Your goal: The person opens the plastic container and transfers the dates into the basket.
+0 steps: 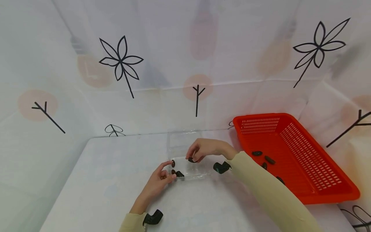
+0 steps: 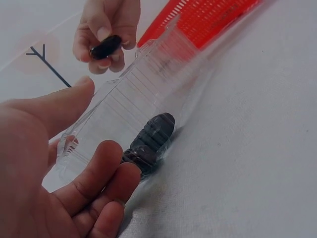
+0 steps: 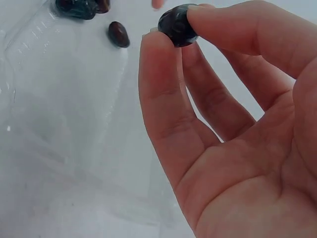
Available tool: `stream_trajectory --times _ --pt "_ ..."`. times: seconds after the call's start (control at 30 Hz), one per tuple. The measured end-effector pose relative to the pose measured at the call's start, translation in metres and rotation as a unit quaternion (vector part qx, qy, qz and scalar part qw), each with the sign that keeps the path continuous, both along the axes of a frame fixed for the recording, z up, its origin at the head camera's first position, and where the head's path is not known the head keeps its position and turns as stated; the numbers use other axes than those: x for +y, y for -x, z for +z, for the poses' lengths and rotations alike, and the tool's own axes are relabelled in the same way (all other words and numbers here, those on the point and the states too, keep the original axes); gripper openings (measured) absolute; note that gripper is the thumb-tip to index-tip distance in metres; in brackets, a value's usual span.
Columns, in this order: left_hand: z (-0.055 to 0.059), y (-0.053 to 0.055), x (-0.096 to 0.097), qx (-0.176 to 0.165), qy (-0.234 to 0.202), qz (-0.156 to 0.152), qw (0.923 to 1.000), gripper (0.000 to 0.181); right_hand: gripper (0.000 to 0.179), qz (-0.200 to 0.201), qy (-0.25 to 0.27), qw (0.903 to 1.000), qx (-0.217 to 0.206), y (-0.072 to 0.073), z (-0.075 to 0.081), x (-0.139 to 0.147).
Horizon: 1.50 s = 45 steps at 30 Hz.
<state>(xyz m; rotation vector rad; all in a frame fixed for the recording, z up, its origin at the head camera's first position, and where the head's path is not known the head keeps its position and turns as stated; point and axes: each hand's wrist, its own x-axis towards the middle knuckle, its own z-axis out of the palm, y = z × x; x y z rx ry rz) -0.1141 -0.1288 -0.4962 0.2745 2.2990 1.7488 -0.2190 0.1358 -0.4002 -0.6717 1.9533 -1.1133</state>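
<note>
A clear plastic clamshell box (image 1: 200, 174) lies on the white table, its lid (image 1: 181, 139) folded back. My left hand (image 1: 159, 180) holds the box by its left end, thumb and fingers around the wall. Near that hand, dark oval pieces (image 2: 159, 130) lie in the box. One small oval piece (image 3: 118, 34) sits a little apart from the others. Above the box, my right hand (image 1: 207, 147) pinches another glossy dark oval piece (image 3: 177, 26) between thumb and fingertips. What these pieces are is too unclear to tell.
A red perforated plastic basket (image 1: 313, 158) stands to the right, beside my right forearm. Several dark oval pieces (image 1: 269, 159) lie on its floor. White cloth (image 1: 200, 64) with printed plants hangs behind and at the sides of the table (image 1: 104, 180).
</note>
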Motion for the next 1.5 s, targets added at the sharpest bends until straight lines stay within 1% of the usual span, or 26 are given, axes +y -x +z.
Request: stream_trajectory --times 0.1,0.27,0.57,0.77,0.93,1.07,1.3,1.5 --pt "-0.002 0.0 0.0 -0.003 0.0 0.004 1.0 0.059 0.026 -0.007 0.007 1.0 0.001 -0.003 0.004 0.007" --pt "-0.004 -0.001 0.0 0.0 0.003 0.009 1.0 0.059 0.024 -0.017 0.006 0.9997 0.019 -0.009 0.011 0.023" --pt "-0.002 -0.002 0.0 0.003 0.003 0.009 1.0 0.06 0.023 -0.054 0.011 0.9973 0.049 -0.019 0.03 0.061" --pt "0.001 -0.002 0.0 0.002 0.002 0.002 1.0 0.062 0.023 -0.102 0.007 0.9921 0.073 -0.025 0.038 0.095" --pt "0.001 0.0 -0.001 -0.003 0.001 0.005 1.0 0.063 0.023 -0.133 0.01 0.986 0.101 -0.032 0.044 0.123" --pt "0.002 0.0 -0.001 -0.004 -0.002 0.006 1.0 0.063 0.024 -0.162 0.01 0.9812 0.104 -0.039 0.049 0.146" --pt "0.003 0.0 -0.002 -0.005 0.005 0.006 1.0 0.064 0.026 -0.203 -0.003 0.9716 0.121 -0.053 0.051 0.183" --pt "0.002 0.001 -0.003 -0.004 0.0 -0.002 1.0 0.064 0.031 -0.216 -0.002 0.9683 0.125 -0.063 0.043 0.209"
